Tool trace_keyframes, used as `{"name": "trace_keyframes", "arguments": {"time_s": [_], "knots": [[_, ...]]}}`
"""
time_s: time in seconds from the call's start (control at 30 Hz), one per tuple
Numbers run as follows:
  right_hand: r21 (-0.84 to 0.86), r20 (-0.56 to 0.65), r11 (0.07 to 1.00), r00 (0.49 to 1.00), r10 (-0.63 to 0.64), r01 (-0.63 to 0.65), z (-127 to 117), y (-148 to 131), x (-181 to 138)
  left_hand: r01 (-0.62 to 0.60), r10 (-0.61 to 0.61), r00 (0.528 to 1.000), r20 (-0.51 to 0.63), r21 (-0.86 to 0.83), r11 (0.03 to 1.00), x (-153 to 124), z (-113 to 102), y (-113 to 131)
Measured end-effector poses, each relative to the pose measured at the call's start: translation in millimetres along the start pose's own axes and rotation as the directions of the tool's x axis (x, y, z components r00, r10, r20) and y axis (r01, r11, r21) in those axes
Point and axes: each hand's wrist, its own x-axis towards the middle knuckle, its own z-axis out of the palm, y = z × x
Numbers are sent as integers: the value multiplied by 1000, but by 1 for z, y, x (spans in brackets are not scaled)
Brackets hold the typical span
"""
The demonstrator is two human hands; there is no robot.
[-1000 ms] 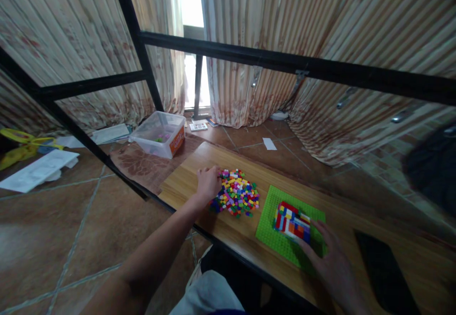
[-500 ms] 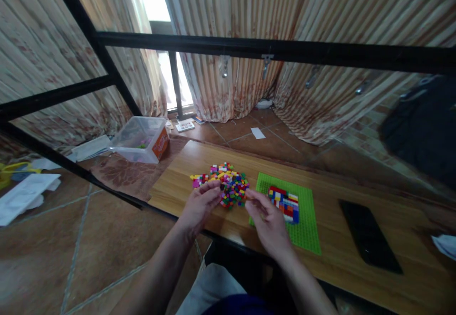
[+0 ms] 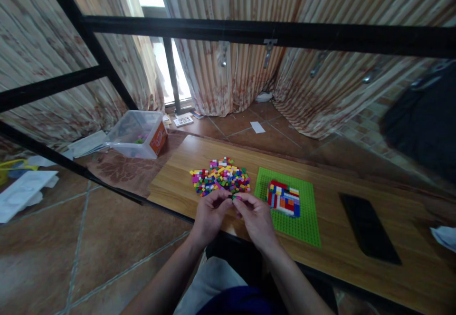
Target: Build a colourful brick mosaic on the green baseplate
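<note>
Striped curtains [image 3: 245,75] hang behind a long wooden table [image 3: 171,175], with a black metal rail [image 3: 221,26] crossing in front of them. At the near edge of the table, the left hand [image 3: 209,214] and right hand [image 3: 257,216] meet fingertip to fingertip. Both are closed in a pinch, gripping tiny bricks [image 3: 233,197] between thumbs and forefingers – dark and greenish, though too small to tell how many, or whether they are joined.

Just beyond the fingers lies a loose pile [image 3: 221,176] of mixed bricks: yellow, red, pink, white, green, purple and blue. Right of the pile, and near the right hand, a green baseplate [image 3: 308,213] lies flat, its corner turned a little toward the person. On it stands a rectangular brick build [image 3: 285,199], patched in red, white, blue, yellow and orange. Further right along the table is a flat black slab [image 3: 370,228], well apart from the plate, and crumpled white paper [image 3: 445,236] at the far end.

Past the table's left end, a clear tub [image 3: 131,149] with an orange label sits on a brown rug [image 3: 119,170] – a few pink and green pieces inside. White packaging [image 3: 26,194] lies on the tiled floor [image 3: 46,258] at far left.
</note>
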Motion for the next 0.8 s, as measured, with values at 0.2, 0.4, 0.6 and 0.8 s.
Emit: {"name": "trace_keyframes", "arguments": {"time_s": [0.2,0.4,0.6,0.8], "knots": [[-154,-62,988,998,-9,-1,3,22,1,-82,105,989,-101,206,975,-6,3,-16],[-494,-62,857,978,-201,145,-8,34,6,3,22,988,-156,161,987,-5,-4,-27],[-698,36,672,949,-312,247,-10,41,14,105,-116,983,-141,-81,991,-6,-9,-26],[-629,39,731,950,-310,264,-12,30,11,184,-204,971,-126,-153,971,-8,-6,-24]]}}
